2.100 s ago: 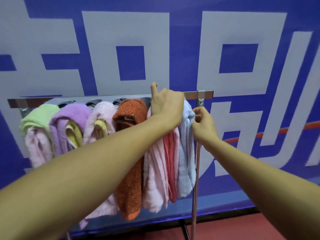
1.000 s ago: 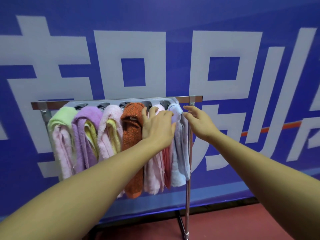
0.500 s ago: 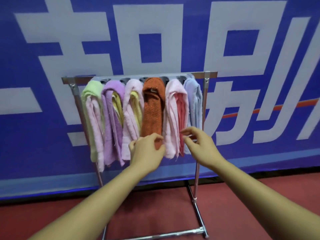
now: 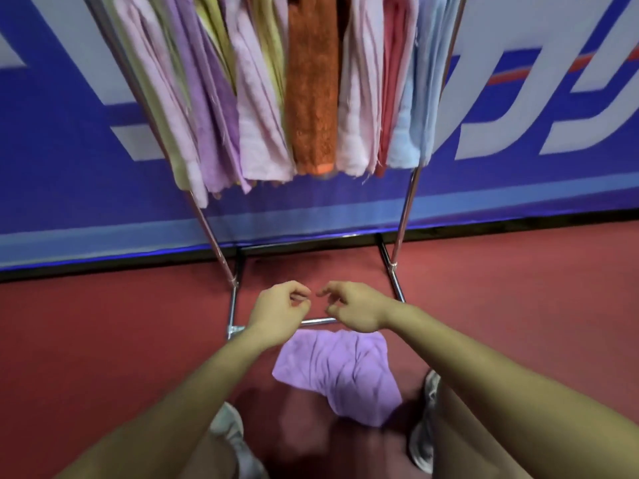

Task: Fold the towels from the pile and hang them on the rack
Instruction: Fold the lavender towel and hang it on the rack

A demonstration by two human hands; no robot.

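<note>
One purple towel (image 4: 342, 371) lies crumpled on the red floor (image 4: 103, 340), just in front of the rack (image 4: 403, 216). It is likely the next one to fold. The left hand (image 4: 280, 309) and right hand (image 4: 352, 305) hover above it, each grip loose and holding nothing. Many towels hang squeezed side by side so they all fit; just one is an orange towel (image 4: 311, 91).

Only one camera is working here, worn on the person's head. It is looking forward and steeply down at the red floor (image 4: 103, 340), sitting close to the rack (image 4: 404, 219), whose top is falling outside the frame. The purple towel (image 4: 339, 371) is lying almost directly beneath the lens.
</note>
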